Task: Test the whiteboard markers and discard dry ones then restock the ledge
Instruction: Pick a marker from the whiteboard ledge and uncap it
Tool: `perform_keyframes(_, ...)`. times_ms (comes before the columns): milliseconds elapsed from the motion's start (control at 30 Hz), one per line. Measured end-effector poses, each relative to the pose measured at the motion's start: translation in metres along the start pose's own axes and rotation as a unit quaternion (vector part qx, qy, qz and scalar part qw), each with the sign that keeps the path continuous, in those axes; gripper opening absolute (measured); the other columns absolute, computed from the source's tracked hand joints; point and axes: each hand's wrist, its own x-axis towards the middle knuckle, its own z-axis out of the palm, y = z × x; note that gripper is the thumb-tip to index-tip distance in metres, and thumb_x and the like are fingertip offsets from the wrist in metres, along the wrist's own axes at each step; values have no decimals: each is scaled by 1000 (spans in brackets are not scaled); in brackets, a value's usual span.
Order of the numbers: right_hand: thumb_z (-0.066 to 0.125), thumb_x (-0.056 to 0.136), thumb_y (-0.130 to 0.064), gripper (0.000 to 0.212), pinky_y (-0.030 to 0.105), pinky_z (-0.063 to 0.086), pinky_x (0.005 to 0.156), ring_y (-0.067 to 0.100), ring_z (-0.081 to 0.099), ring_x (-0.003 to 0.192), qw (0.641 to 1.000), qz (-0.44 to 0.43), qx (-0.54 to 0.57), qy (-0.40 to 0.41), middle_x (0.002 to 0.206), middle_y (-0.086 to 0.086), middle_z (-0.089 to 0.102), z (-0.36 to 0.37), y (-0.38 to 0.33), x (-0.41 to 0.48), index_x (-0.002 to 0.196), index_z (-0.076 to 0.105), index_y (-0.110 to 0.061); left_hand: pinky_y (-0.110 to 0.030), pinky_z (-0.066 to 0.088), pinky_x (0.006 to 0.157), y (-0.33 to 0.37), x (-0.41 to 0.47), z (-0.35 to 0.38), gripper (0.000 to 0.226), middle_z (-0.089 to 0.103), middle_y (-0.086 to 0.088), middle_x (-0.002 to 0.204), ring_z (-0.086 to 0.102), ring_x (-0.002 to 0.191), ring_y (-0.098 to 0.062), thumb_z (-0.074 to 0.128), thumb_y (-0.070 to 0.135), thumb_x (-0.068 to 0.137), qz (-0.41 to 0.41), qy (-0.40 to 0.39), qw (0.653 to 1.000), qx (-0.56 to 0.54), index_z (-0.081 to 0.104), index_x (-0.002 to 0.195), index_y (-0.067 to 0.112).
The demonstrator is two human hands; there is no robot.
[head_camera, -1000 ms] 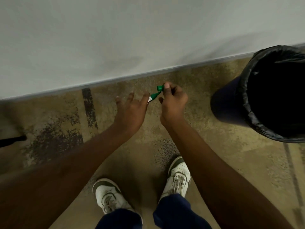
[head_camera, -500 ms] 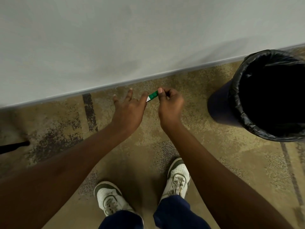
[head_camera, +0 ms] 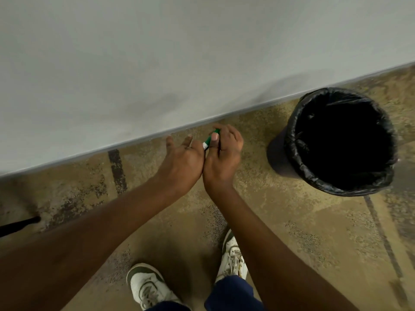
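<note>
A green whiteboard marker (head_camera: 211, 138) with a white barrel is held between both hands, low over the floor near the bottom edge of the pale whiteboard (head_camera: 179, 63). My right hand (head_camera: 224, 153) grips the green cap end, thumb pressed along it. My left hand (head_camera: 183, 160) touches my right hand and covers the white barrel end; its visible fingers are stretched out and its thumb is hidden. The marker's cap sits on the barrel.
A round bin with a black liner (head_camera: 289, 142) stands on the floor to the right, close to the board, its inside dark. My white shoes (head_camera: 148, 286) are below on the tan patterned carpet. A thin black object (head_camera: 18, 224) pokes in at the left edge.
The separate green cap in my right hand has been pushed onto the marker's tip. Both hands have come together and now touch. The bin now sits lower in view.
</note>
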Motion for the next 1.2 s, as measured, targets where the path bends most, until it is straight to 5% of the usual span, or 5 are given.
perform_keyframes(267, 58, 92, -21, 29, 14, 43, 81, 19, 51, 101, 998, 50, -25, 33, 99, 3, 59, -89, -5, 48, 120, 58, -14, -71, 31, 96, 62, 51, -17, 39, 69, -23, 94, 60, 108, -41, 53, 23, 90, 120, 112, 983, -77, 57, 115, -6)
perform_keyframes(433, 54, 96, -17, 29, 19, 42, 76, 2, 55, 84, 974, 160, -45, 152, 90, -10, 60, -175, 27, 107, 124, 62, -12, -73, 2, 104, 135, 104, -33, 92, -7, -21, 157, -13, 144, -38, 18, 75, 86, 90, -3, 996, 29, -8, 149, 13)
perform_keyframes(733, 44, 100, -20, 41, 30, 36, 57, 22, 51, 70, 940, 232, -241, 74, 89, 6, 60, -255, 93, 159, 141, 45, -16, -76, -5, 99, 154, 95, -44, 87, -22, -23, 153, -22, 140, -43, 4, 74, 86, 92, 17, 993, 76, -20, 147, 16)
perform_keyframes(900, 40, 99, -42, 37, 60, 26, 100, 41, 22, 133, 876, 256, -402, -71, 133, 15, 47, -259, 67, 157, 127, 56, -25, -76, -3, 99, 139, 69, -83, 84, -14, -25, 155, -10, 143, -44, 7, 70, 89, 72, 18, 994, 85, -28, 142, 15)
perform_keyframes(1200, 59, 75, -50, 78, 64, 25, 97, 46, 0, 139, 875, 21, -472, -110, 151, 22, 16, -225, -123, 92, 142, 35, -18, -77, 7, 100, 77, -14, -218, 87, 6, -27, 155, -2, 141, -50, 33, 68, 88, 36, 96, 991, 82, 9, 150, 12)
